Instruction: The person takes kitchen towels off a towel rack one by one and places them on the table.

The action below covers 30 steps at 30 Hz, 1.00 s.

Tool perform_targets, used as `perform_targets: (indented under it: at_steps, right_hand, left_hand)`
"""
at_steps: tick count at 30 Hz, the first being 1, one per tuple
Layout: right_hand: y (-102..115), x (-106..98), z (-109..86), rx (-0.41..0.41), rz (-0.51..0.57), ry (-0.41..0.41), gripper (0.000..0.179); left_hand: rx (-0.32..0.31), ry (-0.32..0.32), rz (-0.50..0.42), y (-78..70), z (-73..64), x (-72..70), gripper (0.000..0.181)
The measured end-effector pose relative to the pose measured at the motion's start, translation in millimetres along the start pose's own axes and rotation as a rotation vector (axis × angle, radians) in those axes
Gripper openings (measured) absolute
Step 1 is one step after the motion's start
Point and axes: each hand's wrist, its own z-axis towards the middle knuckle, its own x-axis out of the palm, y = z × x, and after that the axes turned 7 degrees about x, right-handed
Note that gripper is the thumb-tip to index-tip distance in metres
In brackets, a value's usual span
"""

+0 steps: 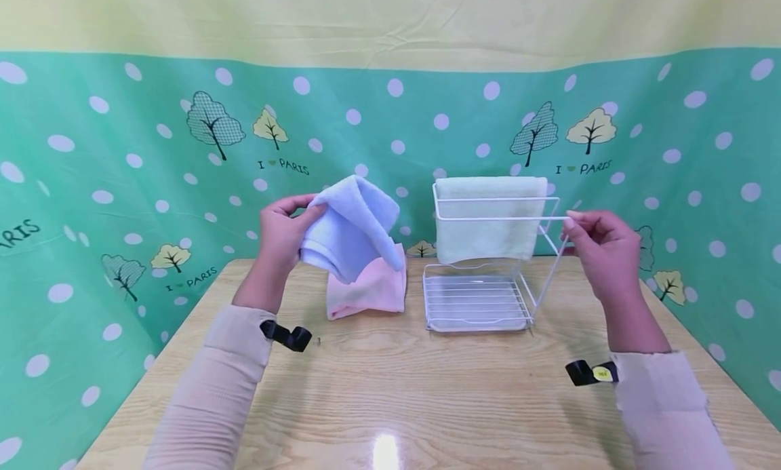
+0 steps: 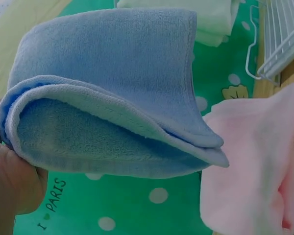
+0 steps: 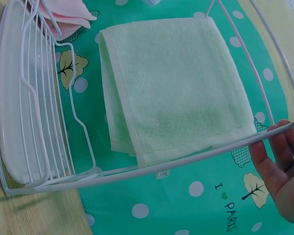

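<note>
Held up in the air by my left hand [image 1: 283, 236] is a folded blue towel [image 1: 350, 229], pinched at its left edge between thumb and fingers. In the left wrist view the towel [image 2: 108, 54] shows its folded layers. My right hand [image 1: 607, 253] grips the upper right corner of a white wire rack [image 1: 500, 218]. Over the rack's back rail hangs a pale green towel [image 1: 488, 243], its folded layers plain in the right wrist view. A pink towel [image 1: 369, 290] lies folded on the table, partly behind the blue one.
The rack stands on a wooden table [image 1: 390, 382], with a white tray [image 1: 476, 307] under its lower wires. A green polka-dot curtain [image 1: 390, 131] rises behind the table and along both sides.
</note>
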Motion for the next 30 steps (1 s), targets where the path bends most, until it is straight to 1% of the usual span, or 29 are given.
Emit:
perform_targets:
  at_steps: [3, 7, 13, 17, 23, 25, 30]
  right_hand:
    - [0.8, -0.1, -0.3, -0.002, -0.008, -0.002, 0.023]
    - [2.0, 0.2, -0.8, -0.009, -0.012, -0.004, 0.023]
    - [2.8, 0.6, -1.4, -0.016, -0.022, -0.006, 0.024]
    - [2.5, 0.9, -1.2, -0.022, -0.039, -0.008, 0.025]
    - [1.7, 0.8, -1.0, -0.028, -0.064, -0.014, 0.026]
    - [1.7, 0.5, -1.0, -0.026, -0.059, -0.013, 0.025]
    - [1.8, 0.5, -1.6, -0.022, -0.067, -0.014, 0.026]
  left_hand:
    - [0.003, 0.001, 0.019, 2.1, -2.2, -0.7, 0.03]
    - [-0.002, -0.02, 0.012, 4.7, -5.2, -3.5, 0.028]
    - [-0.027, -0.043, -0.011, 12.5, -9.8, -11.7, 0.025]
    - [-0.041, -0.045, 0.002, 19.6, -13.9, -17.9, 0.025]
    - [-0.079, -0.045, 0.016, 28.2, -19.0, -26.1, 0.03]
    - [-0.082, -0.052, 0.004, 31.1, -19.8, -28.5, 0.032]
    - [-0.083, -0.083, -0.067, 40.9, -21.6, -36.4, 0.029]
